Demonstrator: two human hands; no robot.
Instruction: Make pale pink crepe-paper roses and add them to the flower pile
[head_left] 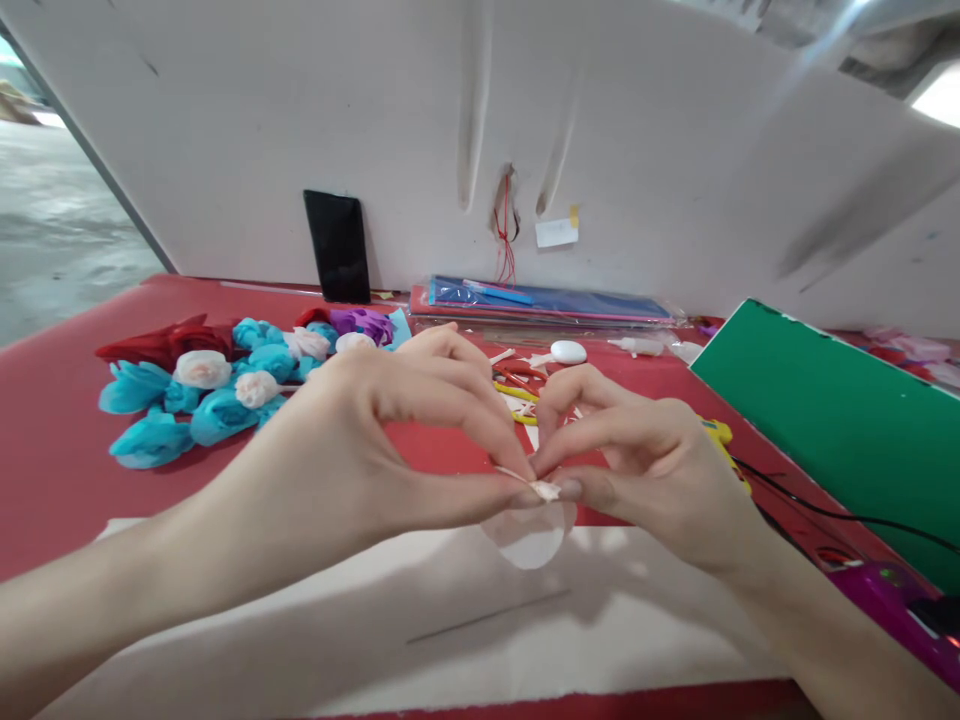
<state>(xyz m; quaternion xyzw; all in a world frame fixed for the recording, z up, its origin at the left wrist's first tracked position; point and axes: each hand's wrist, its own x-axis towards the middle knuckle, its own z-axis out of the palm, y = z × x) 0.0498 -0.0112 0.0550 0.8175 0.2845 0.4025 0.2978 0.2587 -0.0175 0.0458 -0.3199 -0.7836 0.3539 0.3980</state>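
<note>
My left hand (367, 430) and my right hand (652, 460) meet at the middle of the view, fingertips pinched together. Between them is a thin, whitish petal-like piece (529, 545), its upper end gathered and its rounded, translucent part hanging down. Part of the gathered end is hidden by the fingers. Below lies a cream sheet (300, 650) with a thin dark wire or stick (487, 616) across it.
Blue paper flowers (154, 438) and a white one (202, 369) lie left. Behind the hands are yellow-handled scissors (517, 392) and a white oval object (568, 352). A black phone (337, 248) leans on the wall. A green board (832, 430) stands right, near a purple device (889, 610).
</note>
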